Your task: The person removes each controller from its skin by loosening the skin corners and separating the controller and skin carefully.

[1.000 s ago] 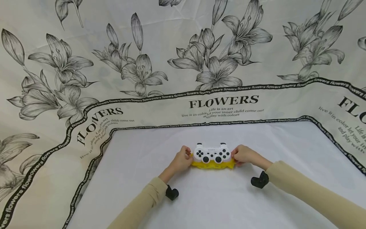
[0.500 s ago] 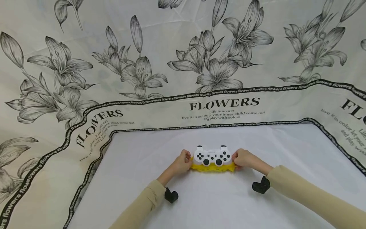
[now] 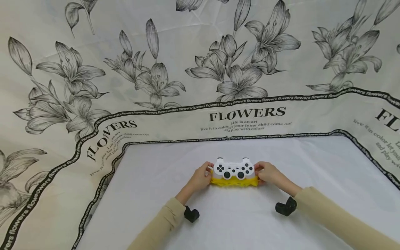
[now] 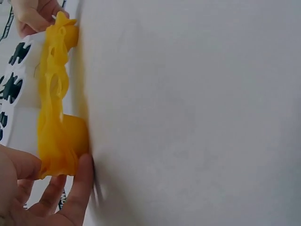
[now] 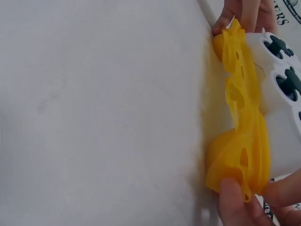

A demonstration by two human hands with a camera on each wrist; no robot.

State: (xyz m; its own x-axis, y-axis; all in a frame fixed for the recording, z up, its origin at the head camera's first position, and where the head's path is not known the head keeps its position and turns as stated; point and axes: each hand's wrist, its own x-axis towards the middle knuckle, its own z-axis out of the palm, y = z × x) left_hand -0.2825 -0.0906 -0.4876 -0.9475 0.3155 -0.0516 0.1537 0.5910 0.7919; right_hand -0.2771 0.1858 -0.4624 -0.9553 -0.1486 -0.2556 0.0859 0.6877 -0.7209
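A white game controller [image 3: 233, 168] with black sticks and buttons lies face up between both hands in the head view. A yellow, stretchy silicone cover [image 3: 234, 182] with several holes is wrapped along its near side; the left wrist view shows the yellow cover [image 4: 54, 94] bunched there, with rounded bulges underneath. My left hand [image 3: 201, 176] pinches the cover's left end, thumb on the controller side and fingers beneath. At the other end, my right hand [image 3: 269, 173] grips the cover between thumb and fingers. In the right wrist view a fingertip presses on the yellow bulge [image 5: 218, 162].
A white cloth [image 3: 237, 218] covers the table under the hands. Behind it and at the sides hangs a curtain [image 3: 175, 121] printed with flowers and lettering. Black angular devices, one at the left wrist [image 3: 191, 214] and one at the right wrist [image 3: 286, 207], stick out beneath the sleeves.
Both hands keep hold of the cover's ends. The whole head view shifts slightly. The controller's lettering, visible earlier, no longer shows clearly as its face tilts a little.
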